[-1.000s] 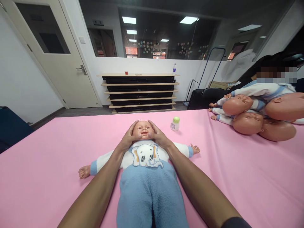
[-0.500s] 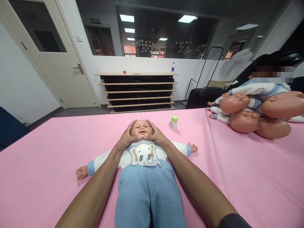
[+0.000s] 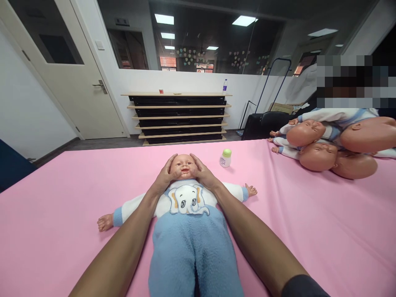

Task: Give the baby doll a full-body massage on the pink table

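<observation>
Our left hand (image 3: 165,176) and right hand (image 3: 205,175) cupped the head (image 3: 185,161) of a doll (image 3: 190,235) from either side, each part-open, thumb spread from the fingers, laid against it rather than clasping. Our thumbs (image 3: 175,175) rested on the cheeks beside the mouth (image 3: 185,169). Working well, we judged, meant light, equal thumb pressure, keeping the head centred. Half a second earlier our thumbs had nearly met at the chin; they had since parted. The doll lay face-up on the cloth (image 3: 77,185), its body nearer us than our grip; beyond our right hand stood a bottle (image 3: 225,159).
</observation>
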`<state>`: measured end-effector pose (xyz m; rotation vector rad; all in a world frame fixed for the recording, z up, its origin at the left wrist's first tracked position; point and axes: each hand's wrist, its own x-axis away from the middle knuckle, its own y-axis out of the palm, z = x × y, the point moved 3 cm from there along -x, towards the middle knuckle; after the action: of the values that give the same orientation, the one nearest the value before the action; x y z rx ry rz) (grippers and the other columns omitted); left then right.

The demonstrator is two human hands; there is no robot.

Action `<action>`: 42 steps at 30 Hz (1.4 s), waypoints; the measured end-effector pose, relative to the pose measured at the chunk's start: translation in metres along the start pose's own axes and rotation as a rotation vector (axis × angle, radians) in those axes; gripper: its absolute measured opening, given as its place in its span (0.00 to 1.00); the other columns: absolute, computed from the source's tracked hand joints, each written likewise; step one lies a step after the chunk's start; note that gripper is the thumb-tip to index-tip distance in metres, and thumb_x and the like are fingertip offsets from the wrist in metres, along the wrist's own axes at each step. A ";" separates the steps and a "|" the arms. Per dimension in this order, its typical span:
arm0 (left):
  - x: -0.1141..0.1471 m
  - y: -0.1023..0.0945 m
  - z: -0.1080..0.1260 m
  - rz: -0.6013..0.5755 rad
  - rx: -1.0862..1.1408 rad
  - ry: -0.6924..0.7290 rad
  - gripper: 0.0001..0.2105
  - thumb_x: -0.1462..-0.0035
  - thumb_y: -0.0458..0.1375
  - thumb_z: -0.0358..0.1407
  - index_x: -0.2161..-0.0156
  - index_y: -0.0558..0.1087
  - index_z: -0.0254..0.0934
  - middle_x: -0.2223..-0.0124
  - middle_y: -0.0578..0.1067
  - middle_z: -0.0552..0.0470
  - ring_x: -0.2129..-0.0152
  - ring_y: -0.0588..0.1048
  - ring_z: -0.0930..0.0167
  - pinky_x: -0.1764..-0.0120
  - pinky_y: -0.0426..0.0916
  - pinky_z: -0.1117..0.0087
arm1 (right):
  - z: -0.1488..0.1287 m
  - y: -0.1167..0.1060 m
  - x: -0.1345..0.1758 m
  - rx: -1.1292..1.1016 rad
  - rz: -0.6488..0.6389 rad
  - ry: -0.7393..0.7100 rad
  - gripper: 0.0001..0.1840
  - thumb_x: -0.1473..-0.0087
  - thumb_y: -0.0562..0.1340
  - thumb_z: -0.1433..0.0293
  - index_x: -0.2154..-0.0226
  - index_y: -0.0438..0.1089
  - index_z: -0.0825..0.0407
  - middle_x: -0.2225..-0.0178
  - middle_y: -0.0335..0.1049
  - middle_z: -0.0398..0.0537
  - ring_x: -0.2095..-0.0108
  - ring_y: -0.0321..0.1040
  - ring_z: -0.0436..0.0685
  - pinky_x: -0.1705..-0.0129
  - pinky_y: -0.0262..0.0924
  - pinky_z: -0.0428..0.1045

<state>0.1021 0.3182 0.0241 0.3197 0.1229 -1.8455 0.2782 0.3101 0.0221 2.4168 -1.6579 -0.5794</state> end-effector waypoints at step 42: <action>-0.002 0.001 -0.003 0.056 -0.033 0.043 0.35 0.48 0.63 0.42 0.36 0.59 0.40 0.36 0.62 0.45 0.39 0.60 0.56 0.37 0.53 0.54 | 0.008 -0.003 -0.010 0.057 0.120 -0.057 0.34 0.47 0.59 0.48 0.41 0.60 0.41 0.38 0.58 0.41 0.36 0.50 0.57 0.34 0.44 0.57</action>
<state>0.1038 0.3205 0.0223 0.3364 0.1721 -1.7801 0.2749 0.3209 0.0157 2.3388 -1.8524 -0.5956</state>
